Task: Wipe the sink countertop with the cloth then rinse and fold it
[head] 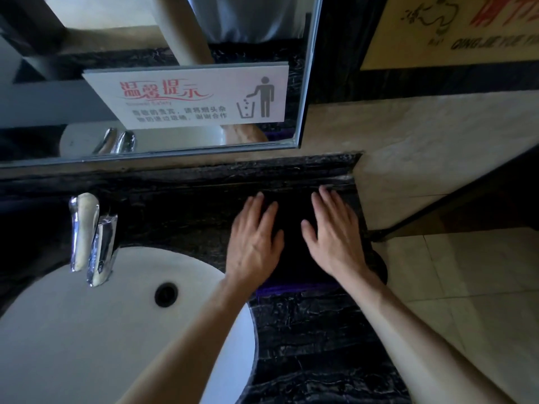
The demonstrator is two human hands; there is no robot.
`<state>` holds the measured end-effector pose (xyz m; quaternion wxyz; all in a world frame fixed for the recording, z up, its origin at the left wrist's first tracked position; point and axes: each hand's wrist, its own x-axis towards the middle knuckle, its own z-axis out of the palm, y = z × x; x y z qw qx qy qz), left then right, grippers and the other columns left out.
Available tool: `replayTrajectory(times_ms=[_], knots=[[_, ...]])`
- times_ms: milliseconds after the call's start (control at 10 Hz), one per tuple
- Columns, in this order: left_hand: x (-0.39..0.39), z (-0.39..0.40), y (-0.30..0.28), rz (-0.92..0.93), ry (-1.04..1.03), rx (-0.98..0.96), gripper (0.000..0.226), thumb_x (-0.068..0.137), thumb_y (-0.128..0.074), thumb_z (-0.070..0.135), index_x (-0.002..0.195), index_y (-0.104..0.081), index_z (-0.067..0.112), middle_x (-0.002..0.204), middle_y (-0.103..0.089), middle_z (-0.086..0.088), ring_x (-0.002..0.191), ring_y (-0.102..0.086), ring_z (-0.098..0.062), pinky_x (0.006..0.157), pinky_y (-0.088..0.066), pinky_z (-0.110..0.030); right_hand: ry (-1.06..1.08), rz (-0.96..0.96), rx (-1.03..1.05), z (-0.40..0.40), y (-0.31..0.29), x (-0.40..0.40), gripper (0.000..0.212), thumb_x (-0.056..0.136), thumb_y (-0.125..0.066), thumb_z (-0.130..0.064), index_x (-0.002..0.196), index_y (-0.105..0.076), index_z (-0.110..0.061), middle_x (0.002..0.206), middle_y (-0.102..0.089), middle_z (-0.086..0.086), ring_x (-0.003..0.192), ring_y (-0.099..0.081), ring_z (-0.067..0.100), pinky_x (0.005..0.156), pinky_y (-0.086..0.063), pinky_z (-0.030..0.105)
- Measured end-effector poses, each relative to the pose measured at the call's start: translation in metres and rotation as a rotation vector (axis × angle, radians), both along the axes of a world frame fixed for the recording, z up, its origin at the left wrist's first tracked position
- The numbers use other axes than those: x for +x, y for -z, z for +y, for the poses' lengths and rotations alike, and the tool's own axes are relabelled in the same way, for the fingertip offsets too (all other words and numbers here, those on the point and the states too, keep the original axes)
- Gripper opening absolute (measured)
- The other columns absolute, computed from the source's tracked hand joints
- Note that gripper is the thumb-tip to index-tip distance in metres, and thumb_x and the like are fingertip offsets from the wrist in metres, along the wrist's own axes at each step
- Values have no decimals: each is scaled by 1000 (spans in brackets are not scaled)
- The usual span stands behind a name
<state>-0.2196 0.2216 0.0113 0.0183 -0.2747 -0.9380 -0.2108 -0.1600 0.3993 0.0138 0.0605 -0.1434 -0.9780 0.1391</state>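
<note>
A dark cloth (291, 258) with a purple near edge lies flat on the black marble countertop (315, 339), at the far right corner by the wall. My left hand (255, 240) rests palm-down on its left part, fingers spread. My right hand (335, 237) lies flat on its right part, fingers pointing toward the wall. Neither hand grips the cloth; both lie flat on top of it. The cloth's dark colour blends with the counter, so its far edge is hard to make out.
A white oval sink (87, 330) with a dark drain hole (166, 294) sits to the left. A chrome faucet (93, 240) stands behind it. A mirror (145, 39) with a notice sign (192, 97) hangs above. A beige tiled wall (423, 158) bounds the counter on the right.
</note>
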Motion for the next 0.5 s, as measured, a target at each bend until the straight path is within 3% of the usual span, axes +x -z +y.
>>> replayTrajectory(times_ms=[100,200,400,500], knots=[[22,3,14,-26,87,-194,67,101,-33,53,158,-31,19,166,-24,-14,155,-20,-31,123,-25,-50,-66,-142,63,-11,16,21,73,100,-27,-55,159,-28,-12,168,-22,12,156,-19,30,123,-25,54],[24,2,20,-45,75,-250,68,102,-24,59,160,-26,22,168,-20,-11,156,-15,-30,124,-20,-50,-75,-195,99,-8,21,22,75,101,-23,-57,161,-23,-13,170,-17,12,158,-13,29,125,-21,54],[23,1,9,-103,71,-277,70,101,-19,61,161,-21,25,169,-14,-11,157,-11,-30,124,-21,-52,-80,-298,99,-12,8,20,78,99,-16,-60,162,-17,-15,170,-10,12,158,-11,30,125,-16,55],[30,-11,-5,-80,13,-190,69,100,-28,59,160,-24,26,169,-16,-12,156,-16,-31,123,-24,-51,-50,-270,38,-22,-10,23,81,94,-13,-64,163,-13,-21,171,-10,10,158,-7,31,126,-7,57]])
